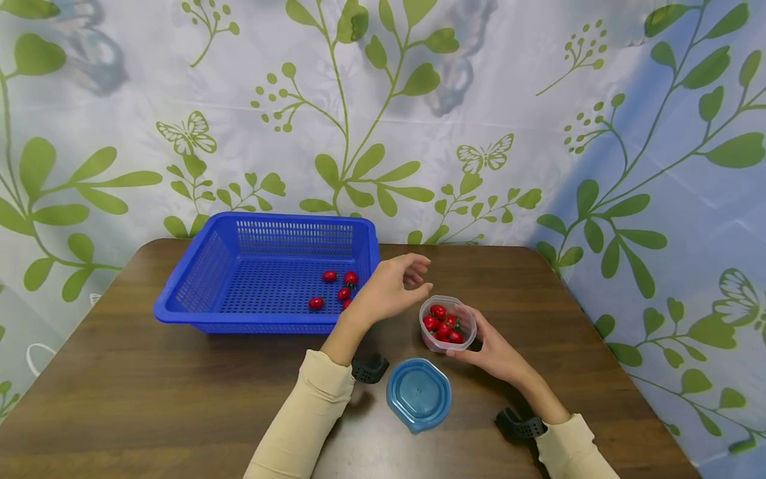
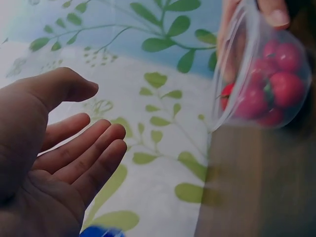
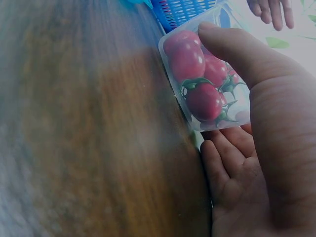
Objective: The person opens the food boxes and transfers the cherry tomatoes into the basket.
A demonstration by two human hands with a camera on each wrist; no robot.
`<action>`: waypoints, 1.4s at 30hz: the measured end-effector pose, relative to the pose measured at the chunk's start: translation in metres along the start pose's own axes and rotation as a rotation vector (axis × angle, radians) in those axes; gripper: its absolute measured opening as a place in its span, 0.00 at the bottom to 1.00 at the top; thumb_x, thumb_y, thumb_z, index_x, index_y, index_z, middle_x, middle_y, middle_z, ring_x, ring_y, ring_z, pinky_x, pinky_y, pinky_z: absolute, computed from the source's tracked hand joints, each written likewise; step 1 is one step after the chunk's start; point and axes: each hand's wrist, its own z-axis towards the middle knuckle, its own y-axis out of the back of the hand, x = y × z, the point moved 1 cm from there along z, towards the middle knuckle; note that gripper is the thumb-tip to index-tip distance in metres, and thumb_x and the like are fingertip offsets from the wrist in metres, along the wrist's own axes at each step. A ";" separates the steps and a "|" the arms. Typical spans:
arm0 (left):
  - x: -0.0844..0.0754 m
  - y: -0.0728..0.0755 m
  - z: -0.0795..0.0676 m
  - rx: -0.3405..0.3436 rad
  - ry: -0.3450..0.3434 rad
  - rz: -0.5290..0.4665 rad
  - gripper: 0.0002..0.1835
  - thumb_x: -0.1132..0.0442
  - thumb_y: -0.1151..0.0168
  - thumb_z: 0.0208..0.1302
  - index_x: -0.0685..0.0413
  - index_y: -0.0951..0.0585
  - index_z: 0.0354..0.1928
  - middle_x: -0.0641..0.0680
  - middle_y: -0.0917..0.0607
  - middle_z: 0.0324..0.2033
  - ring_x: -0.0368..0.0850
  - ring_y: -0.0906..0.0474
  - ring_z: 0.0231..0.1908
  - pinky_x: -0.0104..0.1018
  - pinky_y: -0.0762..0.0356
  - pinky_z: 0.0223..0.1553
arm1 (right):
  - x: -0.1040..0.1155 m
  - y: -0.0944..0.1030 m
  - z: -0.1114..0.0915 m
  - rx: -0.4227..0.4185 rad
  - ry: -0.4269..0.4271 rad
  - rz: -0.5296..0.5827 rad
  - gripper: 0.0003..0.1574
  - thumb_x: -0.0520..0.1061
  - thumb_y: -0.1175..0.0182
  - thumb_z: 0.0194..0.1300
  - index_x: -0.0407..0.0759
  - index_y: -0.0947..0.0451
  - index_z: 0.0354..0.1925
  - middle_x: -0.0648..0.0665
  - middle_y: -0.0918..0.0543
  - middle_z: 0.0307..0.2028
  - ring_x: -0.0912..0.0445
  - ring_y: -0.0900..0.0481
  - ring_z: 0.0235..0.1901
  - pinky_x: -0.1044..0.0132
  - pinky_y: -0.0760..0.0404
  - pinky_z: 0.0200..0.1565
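Head cam first: the right hand [image 1: 492, 350] has its thumb and fingers curled round the side of a small clear plastic tub [image 1: 455, 306] on the brown wood-grain table [image 1: 149, 392], I'd guess so it can't slide or tip. Shiny red cherry tomatoes [image 1: 443, 330] sit inside, and a few loose red ones [image 1: 330, 275] lie in the rectangular blue plastic mesh basket [image 1: 239, 319] over on the left. The left hand [image 1: 397, 287] hangs between basket and tub, nothing in it, fingers relaxed, which looks like a handy spot for reaching either. A round see-through blue lid [image 1: 420, 391] lies just in front of the tub, probably parked there to leave the top uncovered. Left wrist cam: yep, empty palm, loose fingers, well apart from the tub. Right wrist cam: thumb along one side, fingers across, mouth unblocked, kinda sensible imo.
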 end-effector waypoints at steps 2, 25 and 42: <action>-0.002 -0.007 0.001 0.025 -0.001 0.019 0.22 0.63 0.31 0.66 0.61 0.21 0.61 0.58 0.13 0.50 0.50 0.13 0.47 0.39 0.15 0.52 | 0.000 0.000 0.000 0.003 0.003 0.006 0.55 0.50 0.24 0.61 0.51 0.44 0.77 0.40 0.32 0.75 0.39 0.38 0.76 0.31 0.40 0.72; -0.008 -0.060 -0.002 0.102 0.089 0.231 0.21 0.61 0.30 0.66 0.61 0.18 0.59 0.58 0.13 0.51 0.47 0.14 0.45 0.32 0.14 0.48 | 0.000 -0.001 -0.003 -0.004 -0.048 -0.012 0.55 0.52 0.25 0.62 0.49 0.45 0.77 0.38 0.34 0.75 0.36 0.36 0.73 0.31 0.36 0.70; -0.005 -0.077 -0.005 0.116 0.112 0.349 0.24 0.58 0.28 0.64 0.59 0.17 0.60 0.56 0.12 0.49 0.46 0.13 0.41 0.32 0.13 0.45 | -0.002 -0.001 -0.002 0.000 -0.046 -0.006 0.54 0.52 0.25 0.62 0.52 0.44 0.77 0.39 0.32 0.72 0.37 0.29 0.69 0.35 0.31 0.68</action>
